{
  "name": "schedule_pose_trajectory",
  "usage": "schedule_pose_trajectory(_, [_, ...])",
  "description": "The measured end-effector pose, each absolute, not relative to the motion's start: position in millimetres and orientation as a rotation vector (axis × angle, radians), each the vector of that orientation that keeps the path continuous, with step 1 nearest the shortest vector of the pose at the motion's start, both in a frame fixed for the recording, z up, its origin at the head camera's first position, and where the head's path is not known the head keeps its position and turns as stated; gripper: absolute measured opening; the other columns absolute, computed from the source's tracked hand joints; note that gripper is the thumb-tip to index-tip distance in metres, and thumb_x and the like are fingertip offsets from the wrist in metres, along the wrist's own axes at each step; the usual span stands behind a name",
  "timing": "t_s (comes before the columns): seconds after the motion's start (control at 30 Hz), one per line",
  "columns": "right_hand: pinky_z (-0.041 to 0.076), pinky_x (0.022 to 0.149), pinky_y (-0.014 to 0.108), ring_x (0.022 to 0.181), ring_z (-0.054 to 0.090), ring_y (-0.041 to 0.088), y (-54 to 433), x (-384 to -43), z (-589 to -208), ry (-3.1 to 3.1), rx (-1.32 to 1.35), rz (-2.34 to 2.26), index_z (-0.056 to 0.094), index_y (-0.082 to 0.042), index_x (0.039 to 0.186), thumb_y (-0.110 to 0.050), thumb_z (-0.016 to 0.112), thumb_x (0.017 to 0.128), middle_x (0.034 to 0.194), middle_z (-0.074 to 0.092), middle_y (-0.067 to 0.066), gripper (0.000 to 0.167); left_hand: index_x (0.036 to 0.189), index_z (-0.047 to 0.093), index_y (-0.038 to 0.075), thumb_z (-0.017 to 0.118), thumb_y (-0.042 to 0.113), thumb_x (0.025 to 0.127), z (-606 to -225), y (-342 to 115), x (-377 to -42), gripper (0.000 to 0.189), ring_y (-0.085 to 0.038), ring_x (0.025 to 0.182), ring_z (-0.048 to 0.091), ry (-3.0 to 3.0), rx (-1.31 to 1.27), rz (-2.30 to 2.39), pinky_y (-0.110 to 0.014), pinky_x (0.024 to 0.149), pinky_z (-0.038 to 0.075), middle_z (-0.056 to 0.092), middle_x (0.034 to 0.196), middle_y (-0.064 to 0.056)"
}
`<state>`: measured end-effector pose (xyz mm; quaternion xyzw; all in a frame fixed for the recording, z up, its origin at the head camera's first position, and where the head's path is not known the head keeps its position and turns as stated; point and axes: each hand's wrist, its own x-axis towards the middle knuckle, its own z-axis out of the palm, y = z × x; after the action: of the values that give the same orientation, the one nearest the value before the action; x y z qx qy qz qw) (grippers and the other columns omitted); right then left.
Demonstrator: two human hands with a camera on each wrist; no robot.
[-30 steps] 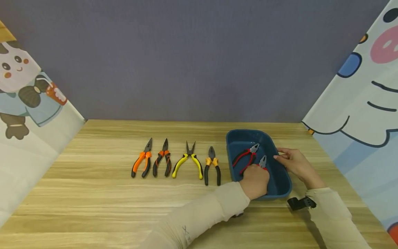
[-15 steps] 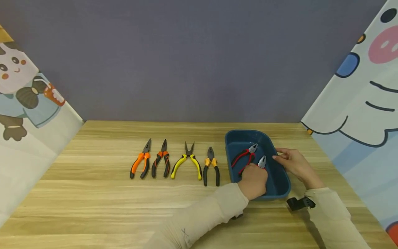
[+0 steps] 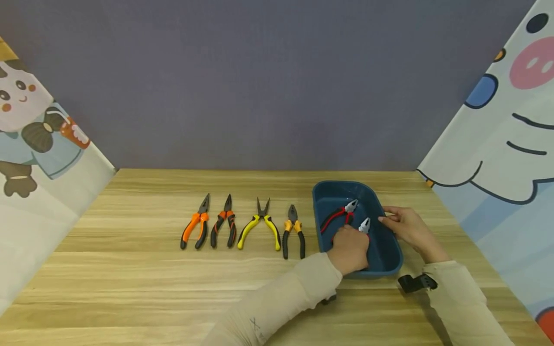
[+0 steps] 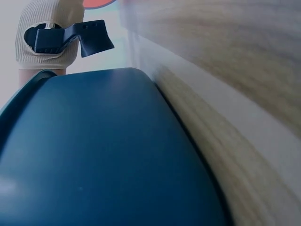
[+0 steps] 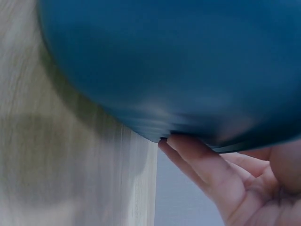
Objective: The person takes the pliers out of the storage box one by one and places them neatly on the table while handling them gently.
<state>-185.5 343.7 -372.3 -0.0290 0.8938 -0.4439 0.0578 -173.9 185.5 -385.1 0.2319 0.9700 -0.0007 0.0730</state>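
Observation:
In the head view my left hand (image 3: 349, 248) reaches down into a blue plastic bin (image 3: 322, 194), its fingers curled over the handles of combination pliers (image 3: 365, 225). Only the grey head and a bit of red grip show past the hand; the fingertips are hidden. Another pair of red-and-black pliers (image 3: 351, 206) lies just beyond, its handles partly under the hand. My right hand (image 3: 407, 228) pinches the bin's right rim, thumb on top and fingers along the outer wall. The right wrist view shows those fingers (image 5: 202, 162) against the bin's side (image 5: 178, 70).
Left of the bin, several pliers lie in a row on the wooden table (image 3: 130, 278): orange-and-black (image 3: 200, 223), black-and-orange (image 3: 225, 223), yellow (image 3: 261, 221) and black-and-yellow (image 3: 294, 230). A grey panel (image 3: 268, 86) stands behind, with cartoon-printed sheets at both sides.
My left hand has shifted slightly left inside the bin, covering more of the farther pliers' handles. The right hand has kept its hold on the rim.

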Motion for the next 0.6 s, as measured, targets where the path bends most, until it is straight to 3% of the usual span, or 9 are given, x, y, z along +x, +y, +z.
schedule_pose_trajectory(0.3, [0.055, 0.063, 0.031, 0.079, 0.068, 0.018, 342.4, -186.0, -371.3, 2.734, -0.065, -1.293, 0.03, 0.018, 0.137, -0.012, 0.05, 0.098, 0.108, 0.061, 0.033, 0.052, 0.101, 0.071, 0.031, 0.082, 0.048, 0.064, -378.9, 178.8, -176.1, 0.043, -0.014, 0.089, 0.054, 2.869, 0.716, 0.017, -0.026, 0.073, 0.046, 0.064, 0.101, 0.004])
schedule_pose_trajectory(0.6, [0.055, 0.064, 0.031, 0.081, 0.068, 0.02, 342.2, -186.1, -371.4, 2.735, -0.065, -1.282, 0.031, 0.018, 0.136, -0.011, 0.05, 0.097, 0.111, 0.059, 0.034, 0.052, 0.092, 0.072, 0.023, 0.084, 0.05, 0.059, -374.7, 171.4, -179.1, 0.044, -0.014, 0.084, 0.054, 2.877, 0.737, 0.062, -0.026, 0.068, 0.046, 0.063, 0.095, 0.001])
